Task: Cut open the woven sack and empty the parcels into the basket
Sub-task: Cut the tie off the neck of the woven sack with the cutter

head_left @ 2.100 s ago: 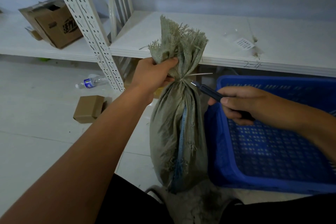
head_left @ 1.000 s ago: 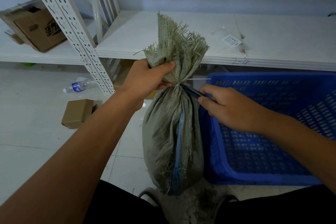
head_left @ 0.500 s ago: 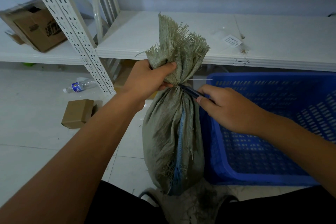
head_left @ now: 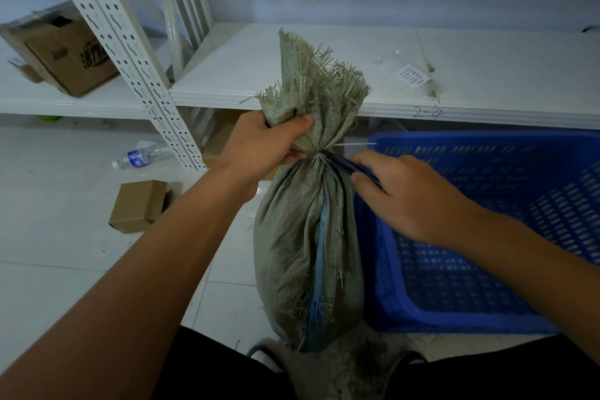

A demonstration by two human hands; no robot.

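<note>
While your left hand (head_left: pixel 264 143) is clenched around the frayed neck of the woven sack (head_left: pixel 305 237), holding it upright just above the tie, your right hand (head_left: pixel 406 195) grasps a dark-handled cutter (head_left: pixel 344 166) with its tip pressed at the cinched neck. The sack stands on the floor, near you, touching the left wall of the blue plastic basket (head_left: pixel 487 318); a pale cable tie (head_left: pixel 355 144) sticks out rightward from the neck.

You appear to be at the cutting step: the neck looks still bound and no parcels lie in the basket. The next move likely calls for a short cut through the tie, drawn away from your left fingers, which sit just beside the blade; then tip the mouth over the basket's rim.

The blade itself is too small and dark to make out, so you cannot tell whether it has bitten into the tie. The parcels are hidden inside the sack, and the basket's right side is cut off.
</note>
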